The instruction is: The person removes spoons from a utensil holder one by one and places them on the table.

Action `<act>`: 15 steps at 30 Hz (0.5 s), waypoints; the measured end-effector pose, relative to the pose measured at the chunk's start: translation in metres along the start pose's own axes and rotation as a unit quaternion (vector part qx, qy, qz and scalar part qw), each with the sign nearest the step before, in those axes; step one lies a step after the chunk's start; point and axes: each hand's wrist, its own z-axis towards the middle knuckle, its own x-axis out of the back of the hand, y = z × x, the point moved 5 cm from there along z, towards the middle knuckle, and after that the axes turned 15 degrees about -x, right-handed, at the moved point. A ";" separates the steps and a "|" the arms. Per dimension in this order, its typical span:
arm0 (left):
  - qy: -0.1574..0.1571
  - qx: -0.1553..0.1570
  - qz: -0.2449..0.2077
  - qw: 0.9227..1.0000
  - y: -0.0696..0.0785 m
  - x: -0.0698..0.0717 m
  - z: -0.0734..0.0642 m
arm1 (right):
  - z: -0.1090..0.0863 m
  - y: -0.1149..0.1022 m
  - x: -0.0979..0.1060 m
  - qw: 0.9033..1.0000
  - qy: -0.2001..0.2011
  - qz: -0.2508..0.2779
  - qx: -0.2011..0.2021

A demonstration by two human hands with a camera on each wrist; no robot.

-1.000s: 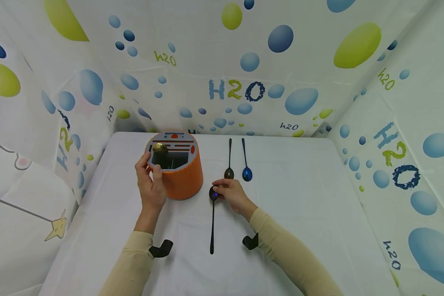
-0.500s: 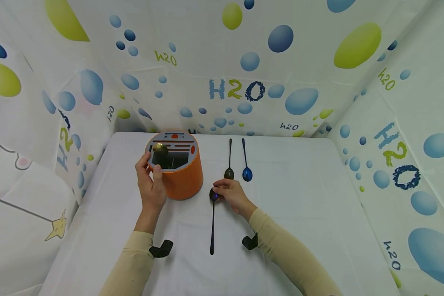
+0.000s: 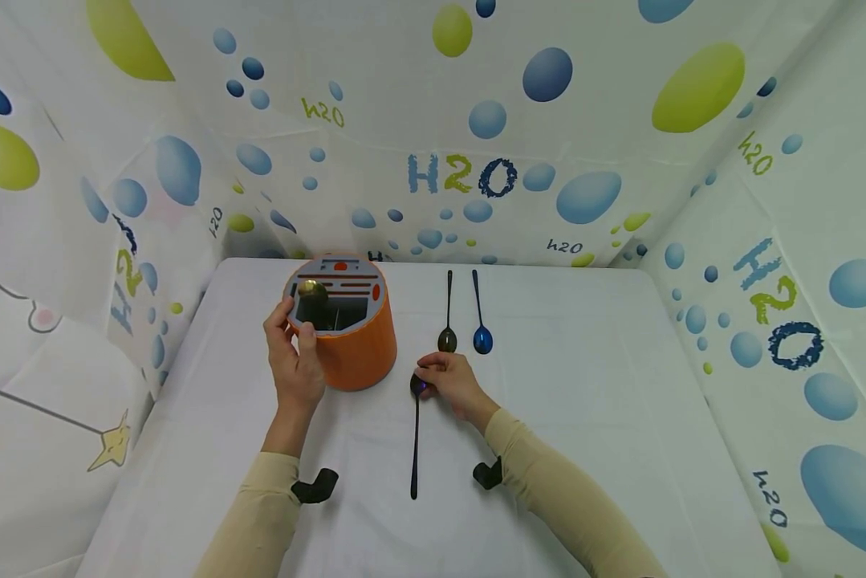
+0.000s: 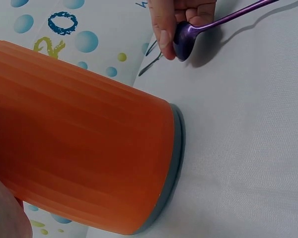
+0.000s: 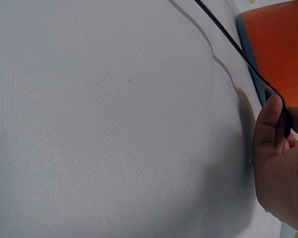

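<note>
Slightly lower in the head view than a second ago are the purple spoon (image 4: 185, 40) and the right hand (image 3: 457, 387). At left, the left hand (image 3: 297, 365) grips the orange container (image 3: 359, 353), which holds a gold utensil (image 3: 311, 289). Next, right thumb and fingers pinch the purple spoon's bowl, its handle above the white cloth (image 3: 584, 385). Beyond, a dark spoon (image 3: 447, 339) lies beside a blue spoon (image 3: 482, 339).
</note>
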 end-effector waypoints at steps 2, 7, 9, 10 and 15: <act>-0.001 0.003 0.002 1.000 0.000 0.000 0.000 | -0.001 0.000 0.000 1.000 0.002 -0.004 0.002; -0.002 0.008 0.003 1.000 0.001 0.000 -0.001 | 0.000 0.001 0.000 1.000 0.011 -0.021 0.000; -0.002 0.008 0.002 1.000 0.001 0.000 -0.001 | 0.001 0.002 0.000 0.999 0.017 -0.030 -0.002; -0.003 0.009 0.002 1.000 0.001 0.000 -0.001 | 0.001 0.002 0.001 0.999 0.020 -0.035 -0.003; -0.005 0.011 0.004 1.000 0.002 -0.001 0.000 | 0.002 0.003 0.001 0.996 0.029 -0.080 0.004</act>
